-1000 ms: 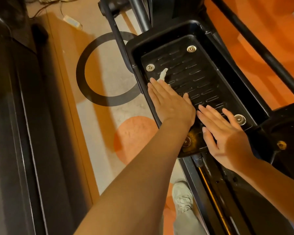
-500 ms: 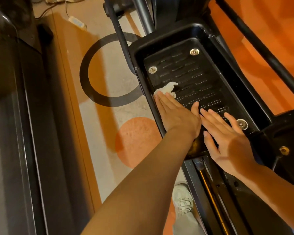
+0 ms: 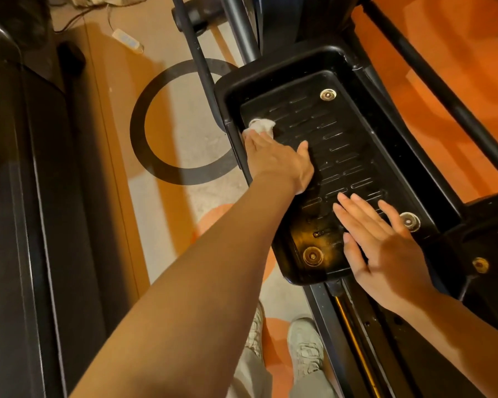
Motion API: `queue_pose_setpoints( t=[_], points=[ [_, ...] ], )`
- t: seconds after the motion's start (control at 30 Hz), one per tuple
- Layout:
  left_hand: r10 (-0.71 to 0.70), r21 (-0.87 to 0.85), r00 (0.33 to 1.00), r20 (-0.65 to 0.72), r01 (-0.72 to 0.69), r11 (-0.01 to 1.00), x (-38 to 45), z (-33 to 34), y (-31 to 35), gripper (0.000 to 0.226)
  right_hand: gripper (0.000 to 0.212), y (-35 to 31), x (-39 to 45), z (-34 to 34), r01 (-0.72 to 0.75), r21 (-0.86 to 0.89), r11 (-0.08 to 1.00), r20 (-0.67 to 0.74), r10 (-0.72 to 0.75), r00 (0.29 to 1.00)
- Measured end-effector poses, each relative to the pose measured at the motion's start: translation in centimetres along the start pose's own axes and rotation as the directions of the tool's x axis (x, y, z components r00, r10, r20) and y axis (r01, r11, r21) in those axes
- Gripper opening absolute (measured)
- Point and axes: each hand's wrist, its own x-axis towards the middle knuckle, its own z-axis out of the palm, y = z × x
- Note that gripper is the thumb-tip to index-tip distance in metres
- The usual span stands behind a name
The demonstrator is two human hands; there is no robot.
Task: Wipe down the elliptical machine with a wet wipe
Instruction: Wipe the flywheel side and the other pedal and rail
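1. Because the black plastic foot pedal (image 3: 337, 156) of the elliptical machine runs lengthwise away from the person, slanting from near right to far left, its far end is the reach that matters, and the left hand (image 3: 276, 159) is the one out there.
2. That left hand lies palm-down near the pedal's far left corner, fingers fairly straight, pressing the crumpled white wet wipe (image 3: 260, 127) onto the ribbed tread; the wipe pokes out past the fingertips, right against the raised left rim.
3. The right hand (image 3: 385, 248) rests flat on the near end of the tread, fingers spread and straight, holding nothing; it looks to be steadying the pedal.
4. I judge the far right stretch of tread, around the silver round bolt (image 3: 327, 95), lies ahead and to the right of the wipe, within the left arm's sweep.
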Motion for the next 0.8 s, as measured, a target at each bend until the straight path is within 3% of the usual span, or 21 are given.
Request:
queue_pose_setpoints(
  t=[0.1,0.3,0.53,0.8],
  points=[
    [0.007,0.030,0.999,0.042,-0.008,1.000,-3.0,1.6,0.7,0.079,0.044,0.2,0.0,-0.1,0.031,-0.011,0.999,0.016,-0.031,0.999],
    [0.151,0.094,0.988,-0.012,-0.149,0.984,-5.3,4.6,-0.5,0.075,0.044,0.2,0.2,-0.1,0.048,-0.018,0.999,0.010,-0.048,0.999],
    [0.036,0.016,0.998,-0.058,-0.035,0.999,1.3,1.5,-1.4,0.077,0.042,0.2,0.1,0.0,0.041,-0.045,0.998,-0.015,-0.042,0.999],
    [0.150,0.056,0.988,0.040,-0.152,0.987,-9.9,5.3,1.5,0.066,0.042,0.2,-0.1,0.1,0.025,-0.055,0.998,0.008,-0.025,1.000]
  ],
)
